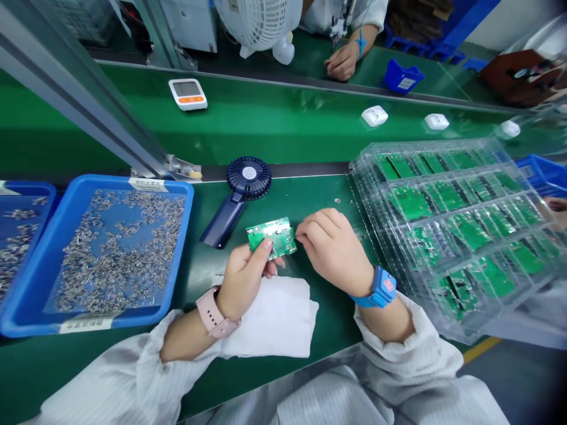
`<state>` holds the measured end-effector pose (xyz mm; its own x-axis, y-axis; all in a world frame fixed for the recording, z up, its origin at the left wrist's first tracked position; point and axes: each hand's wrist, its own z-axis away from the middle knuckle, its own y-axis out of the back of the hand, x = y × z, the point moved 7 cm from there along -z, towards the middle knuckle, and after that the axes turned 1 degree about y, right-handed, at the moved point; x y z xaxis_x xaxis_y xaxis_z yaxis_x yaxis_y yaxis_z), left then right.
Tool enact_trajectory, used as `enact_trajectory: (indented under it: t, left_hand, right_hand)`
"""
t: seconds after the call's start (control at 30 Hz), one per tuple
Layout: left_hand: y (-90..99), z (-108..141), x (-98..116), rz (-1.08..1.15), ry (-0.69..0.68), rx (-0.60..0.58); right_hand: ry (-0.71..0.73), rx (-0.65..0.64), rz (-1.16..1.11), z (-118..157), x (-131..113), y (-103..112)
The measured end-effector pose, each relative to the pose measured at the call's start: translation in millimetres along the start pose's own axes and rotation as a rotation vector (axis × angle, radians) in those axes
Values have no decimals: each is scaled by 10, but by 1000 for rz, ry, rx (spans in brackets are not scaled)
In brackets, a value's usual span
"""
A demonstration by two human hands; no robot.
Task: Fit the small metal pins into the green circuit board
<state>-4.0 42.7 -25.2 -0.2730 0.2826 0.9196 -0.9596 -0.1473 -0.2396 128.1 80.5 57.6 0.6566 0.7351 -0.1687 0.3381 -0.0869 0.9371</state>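
Green printed circuit board (271, 237) gripped by left hand (243, 277), fingers closed on its lower edge, raised above green bench mat (310, 195). Right hand (333, 251) at 3 o'clock from board, fingers pinched shut at its right edge; whether gripping the board, cannot tell. White cloth (283, 324) at 6 o'clock; blue plastic tray (179, 248) of loose metal pieces at 9; navy handheld fan (248, 178) at 11; clear plastic stacked tray (361, 171) of green boards at 3.
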Motion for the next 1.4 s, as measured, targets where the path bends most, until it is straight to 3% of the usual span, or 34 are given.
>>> enact_trajectory:
  t: [0.2, 0.6, 0.77, 1.0, 1.4]
  left_hand:
    - [32, 1, -39, 12, 22, 21]
    - [24, -8, -37, -33, 33, 16]
    - [29, -13, -21, -18, 47, 38]
    - [9, -17, 21, -56, 34, 41]
    - [0, -30, 32, -59, 45, 47]
  right_hand:
    - [-56, 55, -264, 12, 82, 34]
    - [-26, 118, -413, -1, 46, 14]
    - [50, 112, -404, 27, -9, 14]
    - [52, 93, -362, 35, -33, -52]
    - [128, 153, -346, 20, -109, -109]
